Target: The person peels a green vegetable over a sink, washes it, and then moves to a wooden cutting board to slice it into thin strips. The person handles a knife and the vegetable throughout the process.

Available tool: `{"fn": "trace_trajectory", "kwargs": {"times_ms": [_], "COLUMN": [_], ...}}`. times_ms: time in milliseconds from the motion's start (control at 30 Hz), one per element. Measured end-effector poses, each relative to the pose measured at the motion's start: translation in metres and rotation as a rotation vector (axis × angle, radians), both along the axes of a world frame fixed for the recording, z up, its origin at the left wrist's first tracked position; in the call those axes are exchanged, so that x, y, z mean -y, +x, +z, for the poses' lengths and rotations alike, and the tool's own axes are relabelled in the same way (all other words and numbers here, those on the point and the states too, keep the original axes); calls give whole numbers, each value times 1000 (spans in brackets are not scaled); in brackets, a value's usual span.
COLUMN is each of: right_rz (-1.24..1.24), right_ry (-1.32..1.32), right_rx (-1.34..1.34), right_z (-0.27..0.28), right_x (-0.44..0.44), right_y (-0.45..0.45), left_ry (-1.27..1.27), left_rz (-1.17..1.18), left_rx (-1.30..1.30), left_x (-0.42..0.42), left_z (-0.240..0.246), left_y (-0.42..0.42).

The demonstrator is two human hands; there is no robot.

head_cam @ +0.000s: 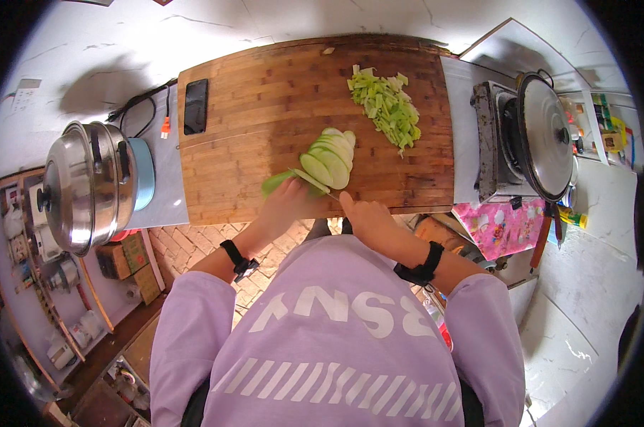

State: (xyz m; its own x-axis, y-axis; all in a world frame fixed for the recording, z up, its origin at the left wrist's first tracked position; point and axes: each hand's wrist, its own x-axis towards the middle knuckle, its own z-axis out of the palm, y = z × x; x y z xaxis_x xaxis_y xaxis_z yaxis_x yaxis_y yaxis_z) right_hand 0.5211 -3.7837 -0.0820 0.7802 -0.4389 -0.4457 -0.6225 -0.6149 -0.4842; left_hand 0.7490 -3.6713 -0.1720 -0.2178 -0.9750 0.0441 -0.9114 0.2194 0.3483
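Note:
My left hand (pixel 289 203) presses on a green-skinned vegetable (pixel 274 182), perhaps a squash, at the near edge of a wooden cutting board (pixel 236 160). My right hand (pixel 369 214) grips a knife whose handle is hidden in the fist; only a sliver of the blade (pixel 332 197) shows, just right of the vegetable's cut end. One slice (pixel 312 181) stands tilted by the blade. Beyond it, pale green slices (pixel 327 160) lie overlapped in a slanting row. A pile of chopped light-green vegetable pieces (pixel 385 107) rests farther back on the right of the board.
A black phone (pixel 196 107) lies on the board's left. Left of the board stand a stacked metal steamer (pixel 87 187), a blue basin (pixel 142 173) and a cable with an orange plug (pixel 165 128). To the right, a lidded pan (pixel 547 136) sits on a gas stove (pixel 485 144).

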Motion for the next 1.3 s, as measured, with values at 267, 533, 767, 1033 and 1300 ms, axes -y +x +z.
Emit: {"fn": "trace_trajectory", "kwargs": {"times_ms": [267, 533, 767, 1033, 1300], "right_rz": [-41, -27, -31, 1, 8], "right_ry": [-8, -32, 8, -1, -183], "right_rx": [0, 4, 51, -5, 115], "right_z": [-73, -101, -23, -5, -79], "right_x": [-14, -6, -7, -7, -17], "right_y": [-5, -14, -5, 3, 10], "left_ry": [-3, -22, 48, 30, 18], "left_rz": [30, 29, 39, 74, 48], "left_rx": [-23, 19, -12, -177, -68], "left_x": [-4, -10, -7, -2, -5], "left_z": [-6, -13, -3, 7, -3], "left_y": [-1, 1, 2, 2, 3]}}
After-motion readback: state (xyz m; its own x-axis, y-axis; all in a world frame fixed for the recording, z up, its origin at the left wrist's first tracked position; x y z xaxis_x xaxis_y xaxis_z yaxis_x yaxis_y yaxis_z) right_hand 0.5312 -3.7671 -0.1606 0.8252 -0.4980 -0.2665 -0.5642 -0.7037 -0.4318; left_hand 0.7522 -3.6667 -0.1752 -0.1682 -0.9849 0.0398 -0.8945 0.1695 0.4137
